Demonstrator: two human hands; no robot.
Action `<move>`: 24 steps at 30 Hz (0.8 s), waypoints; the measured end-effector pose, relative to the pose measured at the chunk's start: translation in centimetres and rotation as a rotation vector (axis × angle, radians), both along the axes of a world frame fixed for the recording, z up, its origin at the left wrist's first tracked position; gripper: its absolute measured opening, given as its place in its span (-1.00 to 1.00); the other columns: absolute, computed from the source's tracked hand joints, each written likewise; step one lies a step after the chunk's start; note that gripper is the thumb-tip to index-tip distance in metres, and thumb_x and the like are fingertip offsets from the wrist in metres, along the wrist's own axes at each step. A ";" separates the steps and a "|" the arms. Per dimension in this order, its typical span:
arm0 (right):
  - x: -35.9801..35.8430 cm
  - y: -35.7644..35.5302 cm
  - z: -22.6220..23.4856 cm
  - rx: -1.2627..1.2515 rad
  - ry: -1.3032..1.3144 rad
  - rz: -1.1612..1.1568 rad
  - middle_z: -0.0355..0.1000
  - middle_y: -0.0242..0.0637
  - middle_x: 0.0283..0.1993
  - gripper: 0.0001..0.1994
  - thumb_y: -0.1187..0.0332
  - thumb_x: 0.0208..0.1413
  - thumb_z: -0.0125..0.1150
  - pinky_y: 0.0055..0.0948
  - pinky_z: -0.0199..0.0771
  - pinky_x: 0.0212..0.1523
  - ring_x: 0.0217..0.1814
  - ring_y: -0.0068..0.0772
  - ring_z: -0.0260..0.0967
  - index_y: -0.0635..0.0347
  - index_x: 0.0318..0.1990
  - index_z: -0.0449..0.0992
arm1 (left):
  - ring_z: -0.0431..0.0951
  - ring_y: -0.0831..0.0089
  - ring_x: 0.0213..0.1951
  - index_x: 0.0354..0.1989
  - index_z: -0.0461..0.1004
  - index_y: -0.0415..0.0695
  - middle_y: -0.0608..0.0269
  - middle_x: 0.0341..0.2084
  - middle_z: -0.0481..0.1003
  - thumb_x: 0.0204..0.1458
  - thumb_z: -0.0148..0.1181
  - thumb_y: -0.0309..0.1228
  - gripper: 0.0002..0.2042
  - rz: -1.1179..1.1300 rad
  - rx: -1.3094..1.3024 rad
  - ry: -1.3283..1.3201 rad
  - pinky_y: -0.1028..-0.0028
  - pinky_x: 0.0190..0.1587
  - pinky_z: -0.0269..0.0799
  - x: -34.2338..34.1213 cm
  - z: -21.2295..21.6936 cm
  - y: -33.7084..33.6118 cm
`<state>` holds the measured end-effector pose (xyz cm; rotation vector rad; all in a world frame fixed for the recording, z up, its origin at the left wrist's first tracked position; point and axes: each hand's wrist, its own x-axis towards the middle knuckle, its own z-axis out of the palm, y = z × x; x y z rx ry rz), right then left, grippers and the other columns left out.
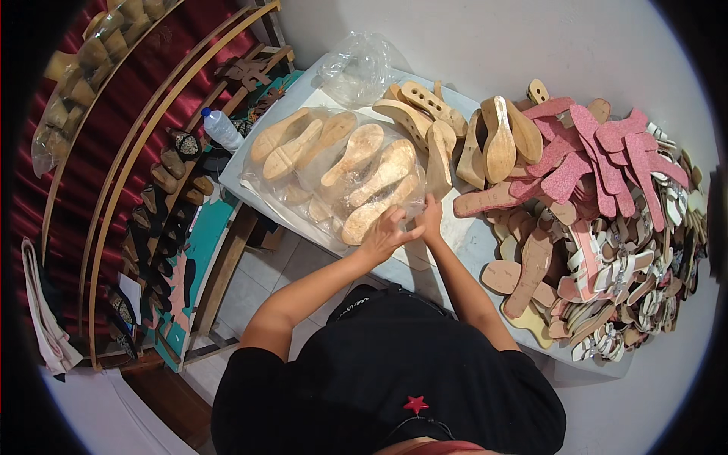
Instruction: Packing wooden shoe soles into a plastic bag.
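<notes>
A clear plastic bag (303,183) lies on the table in front of me, with several pale wooden shoe soles (356,155) inside. My left hand (387,238) is at the bag's near right edge, its fingers bent and closed on the plastic. Close beside it, my right hand (430,220) pinches the same edge, with its fingertips partly hidden. Just beyond my right hand a loose wooden sole (439,155) stands on its side. More wooden soles with raised heels (497,140) sit in a group behind it.
Pink glittery insoles (599,159) and white strappy sandals (607,265) are heaped on the table's right side. An empty-looking plastic bag (356,68) lies at the back. Left of the table are a water bottle (222,129) and a wooden rack holding dark shoes (163,178).
</notes>
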<state>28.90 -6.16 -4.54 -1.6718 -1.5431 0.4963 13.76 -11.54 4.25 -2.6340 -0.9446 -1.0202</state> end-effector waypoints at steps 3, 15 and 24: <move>0.4 1.0 -2.2 -0.075 0.255 -0.057 0.31 0.04 -0.35 -0.80 0.45 -0.23 0.11 -0.22 0.27 -0.26 -0.30 0.01 0.26 0.34 -0.41 0.31 | 0.32 0.26 -0.21 -0.02 0.28 0.27 0.11 -0.25 0.16 -0.22 0.02 -0.56 -0.48 -0.059 -0.224 -0.072 0.39 -0.19 0.35 0.3 0.8 0.1; 2.1 2.9 -2.7 -0.514 0.864 -0.032 0.37 -0.25 -0.51 -0.81 0.37 -0.15 0.10 -0.36 0.29 -0.51 -0.48 -0.40 0.33 0.34 -0.42 0.45 | 0.38 0.31 -0.38 -0.42 0.42 -0.18 0.22 -0.51 0.30 -0.28 0.04 -0.53 -0.83 0.077 -0.302 0.140 0.41 -0.38 0.35 0.2 0.9 0.8; -0.8 0.3 -0.7 -0.305 1.016 0.118 0.28 -0.22 -0.15 -0.68 0.28 0.03 0.03 -0.39 0.30 -0.26 -0.13 -0.44 0.23 0.28 -0.11 0.25 | 0.39 0.27 -0.35 -0.44 0.41 -0.15 0.22 -0.46 0.37 -0.40 0.08 -0.61 -0.76 0.080 -0.424 -0.198 0.30 -0.29 0.31 -1.5 2.2 0.5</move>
